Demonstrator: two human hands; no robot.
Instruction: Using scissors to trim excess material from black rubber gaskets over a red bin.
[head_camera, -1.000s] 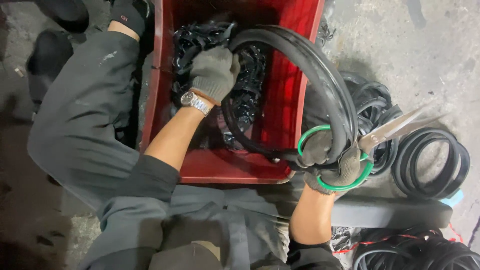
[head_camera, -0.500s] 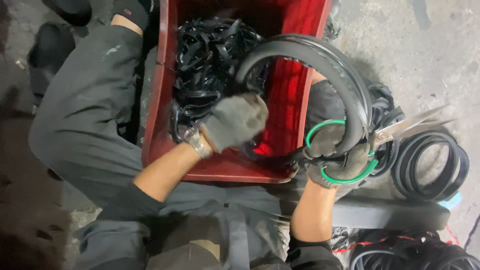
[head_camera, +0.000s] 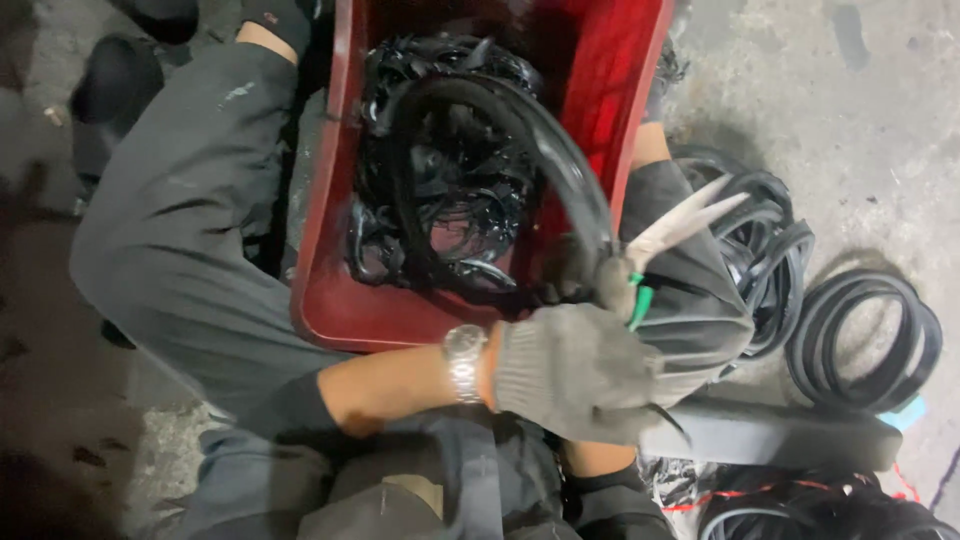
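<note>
Both hands (head_camera: 575, 370) now overlapping, scissors (head_camera: 675, 228) seemingly raised

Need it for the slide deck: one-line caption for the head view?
Gloved left hand crosses over the right hand, which holds green-handled scissors and a black rubber ring above a red crate.

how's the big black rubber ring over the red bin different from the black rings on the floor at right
The large black rubber ring arches up out of the red plastic bin as a single hoop; the stacked black rubber rings lie flat on the concrete floor, several nested together. The large ring is near the gloved hands; the stacked rings lie untouched. Both are black rubber loops.
</note>
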